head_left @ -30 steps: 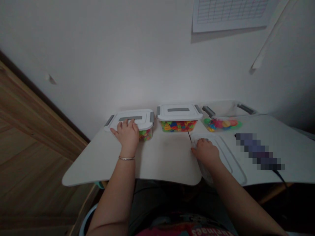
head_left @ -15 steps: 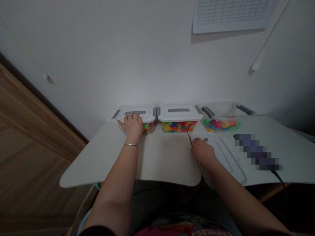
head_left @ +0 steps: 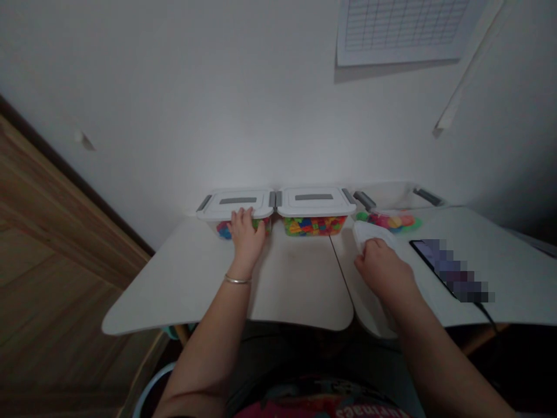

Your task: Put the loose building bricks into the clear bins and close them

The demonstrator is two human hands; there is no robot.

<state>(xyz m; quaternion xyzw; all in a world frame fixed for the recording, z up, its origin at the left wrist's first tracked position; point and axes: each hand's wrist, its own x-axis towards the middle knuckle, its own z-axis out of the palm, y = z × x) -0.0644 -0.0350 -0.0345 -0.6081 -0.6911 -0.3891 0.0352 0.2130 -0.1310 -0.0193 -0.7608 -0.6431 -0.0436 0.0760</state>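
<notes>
My left hand (head_left: 246, 239) has its fingers spread at the front edge of the left storage box (head_left: 213, 209), which wears a white lid with a grey handle; colourful pieces show through its clear wall. My right hand (head_left: 385, 268) is closed on a loose white lid (head_left: 362, 230), which lies mostly hidden under the hand and forearm. Just behind that lid sits a clear box (head_left: 394, 201) without its lid, grey clips at its sides and bright round pieces inside. Between the two hands, farther back, is a lidded box (head_left: 314, 226) full of small colourful plastic pieces.
The boxes stand along the wall at the back of two white tables (head_left: 300, 278) pushed together. A phone (head_left: 435, 270) with a cable lies on the right table. A wooden panel (head_left: 56, 273) borders the left side, and a gridded paper (head_left: 400, 29) hangs on the wall.
My left hand has slid from the left box's lid top toward its front edge, slightly right. My right hand has moved right with the loose lid, which now sits farther right and looks tilted.
</notes>
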